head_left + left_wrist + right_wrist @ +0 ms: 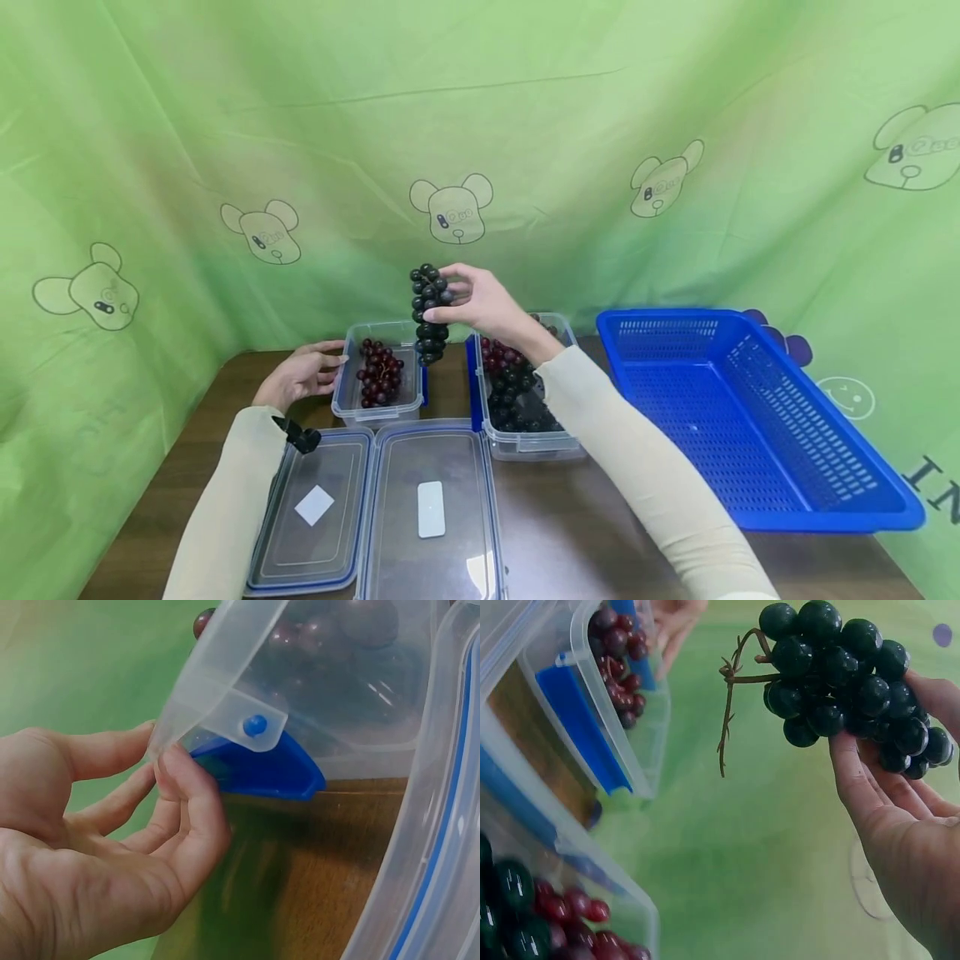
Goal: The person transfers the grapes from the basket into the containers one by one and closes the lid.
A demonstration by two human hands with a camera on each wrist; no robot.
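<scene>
A bunch of dark grapes (430, 321) is up in the air, gripped by my right hand (483, 310) between thumb and fingers. Its brown stem (731, 686) sticks out free in the right wrist view. My left hand (306, 372) pinches the left rim of the smaller clear plastic container (414, 408), above a hanging blue latch (262, 769). Inside this container lies a bunch of red grapes (380, 372). The larger clear container (536, 450) to the right holds red grapes (501, 358) and more dark grapes (512, 390), partly hidden by my right forearm.
Two clear lids with blue seals, a smaller lid (288, 546) and a larger lid (397, 550), lie side by side in front of the containers. A large blue basket (675, 417) stands at the right. Green printed cloth (360, 125) hangs behind the brown table (551, 517).
</scene>
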